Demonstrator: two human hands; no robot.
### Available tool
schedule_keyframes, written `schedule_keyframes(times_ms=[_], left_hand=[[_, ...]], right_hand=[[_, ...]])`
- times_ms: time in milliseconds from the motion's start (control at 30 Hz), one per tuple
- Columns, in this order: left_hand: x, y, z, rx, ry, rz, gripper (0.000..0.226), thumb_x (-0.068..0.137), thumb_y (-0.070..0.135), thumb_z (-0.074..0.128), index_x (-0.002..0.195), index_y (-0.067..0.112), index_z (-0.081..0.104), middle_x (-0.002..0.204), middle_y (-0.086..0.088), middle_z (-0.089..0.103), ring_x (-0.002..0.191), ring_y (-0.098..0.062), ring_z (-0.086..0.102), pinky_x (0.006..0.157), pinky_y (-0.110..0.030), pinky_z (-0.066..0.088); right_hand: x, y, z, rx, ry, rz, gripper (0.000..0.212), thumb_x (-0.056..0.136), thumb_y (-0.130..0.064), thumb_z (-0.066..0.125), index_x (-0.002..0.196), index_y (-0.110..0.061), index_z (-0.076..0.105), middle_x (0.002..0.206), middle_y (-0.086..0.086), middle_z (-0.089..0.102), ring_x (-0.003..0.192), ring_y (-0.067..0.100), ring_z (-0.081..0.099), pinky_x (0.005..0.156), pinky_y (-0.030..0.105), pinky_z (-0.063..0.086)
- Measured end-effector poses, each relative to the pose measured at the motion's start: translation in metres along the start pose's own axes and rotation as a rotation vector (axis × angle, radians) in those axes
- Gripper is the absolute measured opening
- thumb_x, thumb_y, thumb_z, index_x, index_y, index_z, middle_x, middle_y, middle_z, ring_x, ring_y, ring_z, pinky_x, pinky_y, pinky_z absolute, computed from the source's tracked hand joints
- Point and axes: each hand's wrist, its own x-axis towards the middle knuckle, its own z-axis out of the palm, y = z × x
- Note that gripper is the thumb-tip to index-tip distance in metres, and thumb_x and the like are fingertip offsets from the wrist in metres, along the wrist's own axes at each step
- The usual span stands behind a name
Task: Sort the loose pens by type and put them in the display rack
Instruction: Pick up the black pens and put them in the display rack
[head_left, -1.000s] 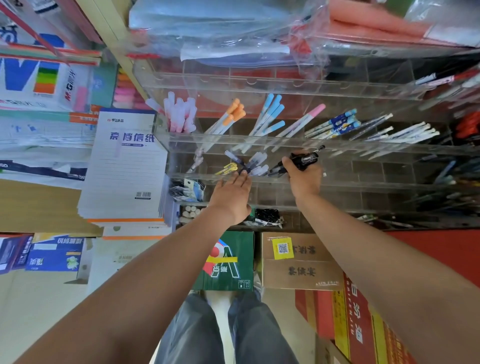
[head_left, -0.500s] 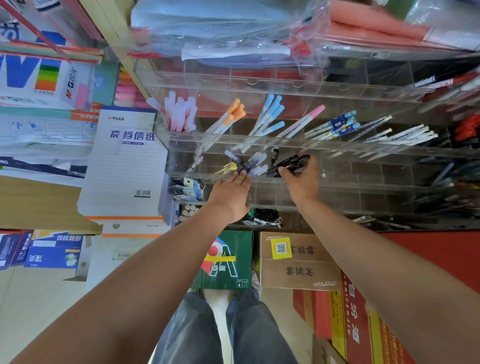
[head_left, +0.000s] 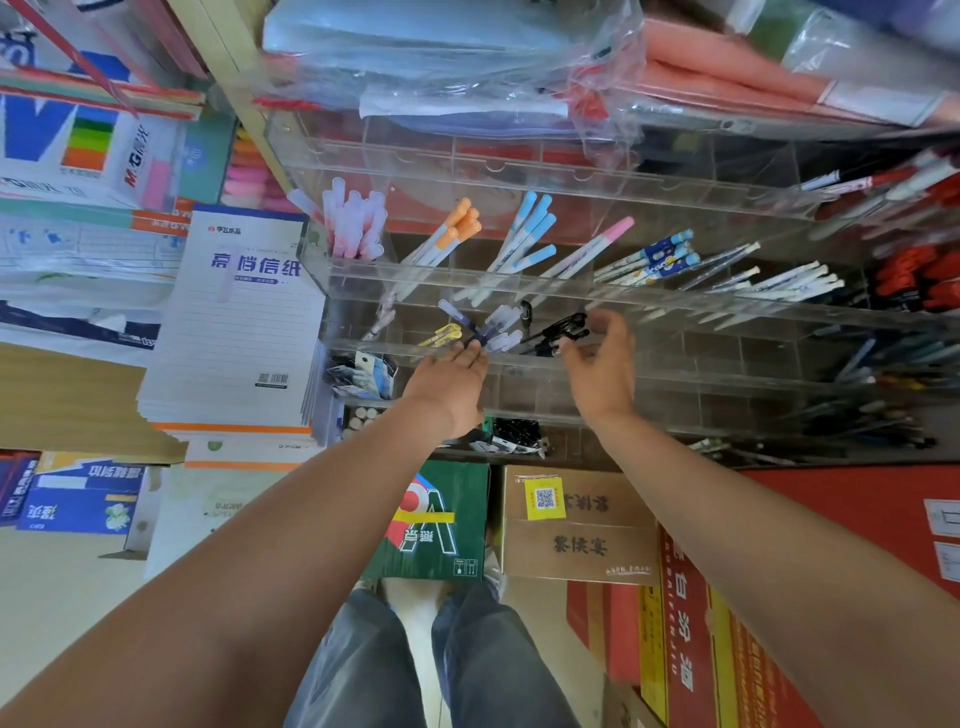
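While both hands work at the front lip of the clear acrylic display rack (head_left: 701, 364), the bundle of black clip pens (head_left: 558, 328) lies in a middle-tier compartment. It sits just beside the right hand (head_left: 605, 369), whose fingers (head_left: 613, 325) are loosely spread and hold nothing I can see. The left hand (head_left: 449, 382) reaches in flat, fingers straight, at the rim near the translucent capped pens (head_left: 501, 332) and a yellow pen (head_left: 444, 335). To my eye the black ones are being settled. They want nudging level, tips one way, before the odd types are picked out of that mixed neighbouring slot.
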Motion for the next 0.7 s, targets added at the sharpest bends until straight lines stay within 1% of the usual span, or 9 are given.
schedule_keyframes(times_ms=[33,100,167,233,300,400,500,600,700], left_hand=[[-0.001,-0.001,-0.002,-0.003,0.020,0.012,0.073,0.097,0.031,0.049,0.154,0.014,0.006,0.162,-0.005,-0.002,0.149,-0.023,0.001,0.121,-0.040,0.010],[-0.006,-0.002,-0.005,-0.011,0.096,0.038,0.063,0.097,0.031,0.048,0.152,0.014,0.021,0.160,-0.010,0.013,0.147,-0.027,0.014,0.119,-0.039,0.017],[-0.017,-0.005,-0.008,-0.034,0.191,0.045,0.051,0.095,0.030,0.049,0.143,0.014,0.040,0.148,-0.011,0.037,0.135,-0.027,0.035,0.111,-0.039,0.033],[-0.033,-0.013,-0.010,-0.093,0.277,0.037,0.038,0.093,0.026,0.050,0.130,0.015,0.054,0.131,-0.008,0.052,0.119,-0.025,0.050,0.098,-0.040,0.046],[-0.052,-0.028,-0.009,-0.143,0.345,0.032,0.030,0.092,0.022,0.050,0.119,0.015,0.061,0.121,-0.005,0.060,0.108,-0.024,0.057,0.089,-0.038,0.051],[-0.089,-0.065,0.000,-0.193,0.409,0.000,0.023,0.092,0.021,0.048,0.109,0.017,0.062,0.110,-0.003,0.064,0.100,-0.023,0.059,0.080,-0.035,0.051],[-0.135,-0.119,0.018,-0.219,0.418,-0.077,0.016,0.092,0.021,0.047,0.101,0.020,0.060,0.098,-0.003,0.064,0.093,-0.025,0.061,0.069,-0.033,0.044],[-0.190,-0.191,0.044,-0.299,0.433,-0.163,0.019,0.094,0.023,0.045,0.106,0.021,0.060,0.101,-0.003,0.064,0.096,-0.026,0.061,0.074,-0.032,0.044],[-0.249,-0.272,0.076,-0.363,0.441,-0.234,0.021,0.097,0.024,0.044,0.111,0.018,0.059,0.104,-0.005,0.064,0.097,-0.026,0.059,0.074,-0.031,0.039]], right_hand=[[-0.002,-0.001,-0.003,-0.010,0.012,-0.007,0.039,0.089,-0.018,0.064,0.125,-0.016,0.048,0.126,0.002,0.048,0.097,0.021,0.059,0.087,0.033,0.051],[-0.009,-0.004,-0.009,-0.047,0.019,-0.024,0.033,0.089,-0.015,0.062,0.120,-0.014,0.049,0.114,0.001,0.053,0.080,0.012,0.057,0.074,0.024,0.048],[-0.019,-0.013,-0.011,-0.064,-0.032,-0.057,0.023,0.091,-0.012,0.060,0.113,-0.014,0.054,0.093,-0.003,0.058,0.071,0.006,0.053,0.066,0.020,0.043],[-0.032,-0.026,-0.003,-0.049,-0.115,-0.097,0.014,0.092,-0.011,0.059,0.106,-0.013,0.057,0.081,-0.008,0.057,0.068,0.005,0.053,0.065,0.021,0.044],[-0.047,-0.043,0.011,-0.058,-0.198,-0.124,0.009,0.093,-0.012,0.057,0.101,-0.015,0.059,0.076,-0.008,0.058,0.066,0.006,0.053,0.066,0.025,0.047],[-0.072,-0.075,0.044,-0.119,-0.292,-0.212,0.009,0.093,-0.014,0.056,0.099,-0.013,0.063,0.074,-0.007,0.060,0.065,0.008,0.055,0.065,0.027,0.048],[-0.106,-0.113,0.092,-0.158,-0.366,-0.290,0.010,0.093,-0.014,0.056,0.098,-0.011,0.064,0.075,0.001,0.064,0.067,0.016,0.059,0.064,0.030,0.049],[-0.150,-0.155,0.160,-0.176,-0.424,-0.343,0.006,0.091,-0.012,0.058,0.093,-0.014,0.063,0.072,0.003,0.064,0.064,0.020,0.059,0.061,0.028,0.046],[-0.202,-0.198,0.237,-0.177,-0.455,-0.403,0.008,0.088,-0.011,0.061,0.091,-0.017,0.065,0.070,0.003,0.065,0.064,0.022,0.062,0.061,0.030,0.048]])
